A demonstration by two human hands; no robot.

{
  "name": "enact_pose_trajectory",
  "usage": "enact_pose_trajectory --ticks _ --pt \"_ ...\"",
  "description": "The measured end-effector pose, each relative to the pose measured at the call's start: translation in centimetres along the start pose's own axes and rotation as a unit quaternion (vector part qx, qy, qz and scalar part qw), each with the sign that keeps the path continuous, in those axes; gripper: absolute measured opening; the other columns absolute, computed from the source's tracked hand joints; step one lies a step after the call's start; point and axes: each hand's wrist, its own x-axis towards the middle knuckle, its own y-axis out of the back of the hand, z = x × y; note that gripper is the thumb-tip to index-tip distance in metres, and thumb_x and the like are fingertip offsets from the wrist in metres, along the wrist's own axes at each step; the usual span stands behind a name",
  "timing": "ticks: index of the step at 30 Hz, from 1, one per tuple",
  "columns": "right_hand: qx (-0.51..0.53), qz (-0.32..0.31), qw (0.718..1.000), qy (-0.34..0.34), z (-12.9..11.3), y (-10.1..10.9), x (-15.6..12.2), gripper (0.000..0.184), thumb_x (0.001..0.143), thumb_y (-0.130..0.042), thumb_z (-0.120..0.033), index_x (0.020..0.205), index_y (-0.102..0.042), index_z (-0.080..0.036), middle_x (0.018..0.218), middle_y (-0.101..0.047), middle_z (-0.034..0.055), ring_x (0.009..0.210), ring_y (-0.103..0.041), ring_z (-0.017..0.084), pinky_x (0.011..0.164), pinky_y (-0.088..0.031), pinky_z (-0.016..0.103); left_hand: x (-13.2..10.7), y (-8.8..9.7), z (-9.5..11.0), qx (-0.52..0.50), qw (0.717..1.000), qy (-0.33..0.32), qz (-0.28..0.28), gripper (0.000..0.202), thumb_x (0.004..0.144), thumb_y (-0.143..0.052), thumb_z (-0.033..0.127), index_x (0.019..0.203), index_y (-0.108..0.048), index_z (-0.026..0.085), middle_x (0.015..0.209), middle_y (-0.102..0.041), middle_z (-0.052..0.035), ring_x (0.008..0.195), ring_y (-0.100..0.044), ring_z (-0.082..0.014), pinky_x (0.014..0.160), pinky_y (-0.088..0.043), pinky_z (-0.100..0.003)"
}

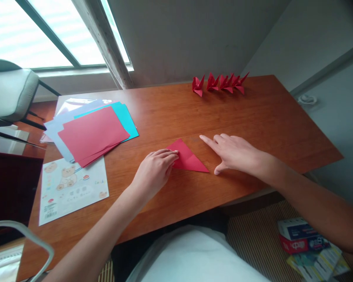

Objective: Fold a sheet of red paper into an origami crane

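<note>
A red paper folded into a triangle [190, 158] lies flat on the wooden table [264, 121] in front of me. My left hand [155, 170] rests on its left corner with the fingers pressed together on the paper. My right hand [233, 152] lies flat on the table just right of the triangle, fingers stretched out and the index finger pointing left, holding nothing. Several folded red paper cranes [219, 83] stand in a row at the table's far edge.
A stack of red, teal and pale blue sheets [91, 133] lies at the left, with a printed sheet showing bears [72, 188] nearer me. A grey chair [8, 90] stands by the window. Boxes and leaflets [310, 243] lie on the floor at the right.
</note>
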Motion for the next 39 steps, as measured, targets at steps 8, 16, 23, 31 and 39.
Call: enact_pose_trajectory --ticks 8,16,23,31,39 --pt "0.179 0.096 0.975 0.092 -2.2 1.1 1.7 0.018 0.095 -0.061 -0.036 0.095 -0.067 -0.019 0.099 -0.07 0.0055 0.089 -0.063 0.02 0.073 -0.041 0.029 -0.1 -0.1 0.1 0.022 1.0 0.01 -0.002 0.034 0.095 -0.049 0.012 0.12 -0.07 0.019 0.125 -0.073 -0.0068 0.116 -0.068 -0.0263 0.099 -0.055 -0.045" --pt "0.161 0.083 0.977 0.115 -4.4 -0.9 3.4 0.024 0.093 -0.065 -0.041 0.083 -0.061 -0.019 0.089 -0.064 0.004 0.08 -0.058 0.017 0.06 -0.032 0.028 -0.2 -0.9 2.5 0.092 0.993 0.049 0.049 0.021 0.094 -0.054 0.018 0.107 -0.07 0.02 0.117 -0.076 -0.0056 0.111 -0.069 -0.0277 0.094 -0.053 -0.045" --pt "0.161 0.098 0.976 0.107 -4.4 -2.0 3.0 0.02 0.088 -0.073 -0.036 0.086 -0.06 -0.021 0.096 -0.062 0.003 0.092 -0.057 0.02 0.066 -0.038 0.028 -1.0 -1.5 2.9 0.117 0.991 0.038 0.043 0.033 0.094 -0.051 0.01 0.122 -0.065 0.018 0.132 -0.07 -0.0073 0.121 -0.065 -0.0255 0.102 -0.049 -0.044" --pt "0.21 0.099 0.965 0.119 -4.0 -2.4 2.9 0.02 0.087 -0.074 -0.036 0.091 -0.06 -0.022 0.098 -0.062 0.0028 0.095 -0.057 0.02 0.071 -0.043 0.029 -3.1 1.2 -2.4 0.08 0.997 -0.005 -0.014 0.064 0.085 -0.042 -0.002 0.141 -0.056 0.025 0.146 -0.059 -0.0026 0.14 -0.049 -0.0242 0.118 -0.036 -0.05" --pt "0.243 0.115 0.955 0.127 -3.9 -2.9 2.9 0.018 0.086 -0.074 -0.033 0.088 -0.06 -0.022 0.096 -0.062 0.0029 0.093 -0.057 0.021 0.078 -0.046 0.031 -6.5 1.9 -3.3 0.12 0.979 0.117 0.118 0.061 0.083 -0.042 -0.001 0.139 -0.055 0.021 0.148 -0.056 -0.0101 0.14 -0.048 -0.0281 0.114 -0.043 -0.052"
